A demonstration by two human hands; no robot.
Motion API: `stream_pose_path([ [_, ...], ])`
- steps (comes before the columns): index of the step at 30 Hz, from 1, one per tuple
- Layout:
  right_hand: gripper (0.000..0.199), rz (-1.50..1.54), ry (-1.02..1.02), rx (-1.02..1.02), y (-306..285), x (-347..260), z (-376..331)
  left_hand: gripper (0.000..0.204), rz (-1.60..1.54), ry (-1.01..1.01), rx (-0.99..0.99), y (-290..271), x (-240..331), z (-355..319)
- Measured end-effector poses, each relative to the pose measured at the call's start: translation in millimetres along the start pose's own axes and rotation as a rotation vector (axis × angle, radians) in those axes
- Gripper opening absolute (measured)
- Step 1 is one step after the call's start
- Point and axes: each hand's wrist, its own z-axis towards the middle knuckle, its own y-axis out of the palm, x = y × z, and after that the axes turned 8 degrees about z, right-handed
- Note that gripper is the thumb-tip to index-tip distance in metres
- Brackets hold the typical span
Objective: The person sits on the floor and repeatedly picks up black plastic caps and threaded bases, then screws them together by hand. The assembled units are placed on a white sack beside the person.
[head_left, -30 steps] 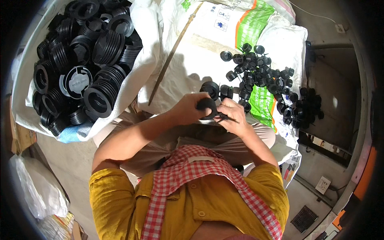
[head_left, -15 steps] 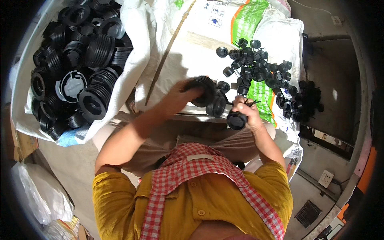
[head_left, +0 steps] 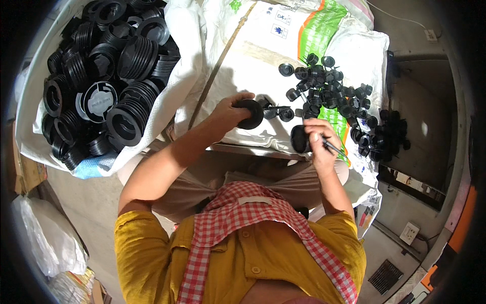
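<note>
My left hand (head_left: pixel 229 112) is closed around a black ribbed plastic ring (head_left: pixel 251 114), held above the white sack surface. To its right, my right hand (head_left: pixel 324 144) grips a round black plastic cap (head_left: pixel 299 139) with a thin stem; the cap's round end points left, and the stem sticks out past my fingers to the lower right. The two parts are apart. Just beyond my hands lie a few small black caps (head_left: pixel 286 114), partly shaded. A larger heap of stemmed black caps (head_left: pixel 331 96) spreads to the far right.
At the left stands a white woven sack (head_left: pixel 185 66) full of black ribbed rings (head_left: pixel 124 124). White and green printed sacks (head_left: pixel 324 33) cover the work surface, with a brown strip (head_left: pixel 223 58) across them. A wall socket (head_left: pixel 409 233) is at the lower right.
My left hand has come to rest from a blur, its ring now apart from the right-hand part. My right hand has turned its cap, which now faces left. The view has shifted slightly.
</note>
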Motion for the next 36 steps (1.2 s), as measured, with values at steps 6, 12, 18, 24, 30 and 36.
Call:
stream_pose_path([
  [6, 0.056, -0.233, 0.112, -0.281, 6, 7, -9, 0.054, 0.029, 0.056, -0.326, 12, -10, -3],
  [12, 0.036, -0.508, 0.108, -0.582, 12, -6, 8, 0.066, 0.177, -0.004, -0.39, 22, -23, -5],
  [18, 0.025, -0.358, 0.277, -0.592, 3, 1, -1, 0.056, 1.282, 0.966, -0.293, 35, 4, -26],
  [24, 0.021, -0.291, 0.396, -0.648, -2, -24, -22, 0.044, 1.016, 1.052, -0.412, 39, -11, -39],
  [30, 0.034, -0.377, 0.211, -0.435, 4, -45, -24, 0.057, 0.735, 0.624, -0.256, 37, -9, -34],
  [36, 0.044, -0.39, 0.016, -0.479, -3, -61, -40, 0.058, 0.57, 0.232, -0.389, 42, -11, -40],
])
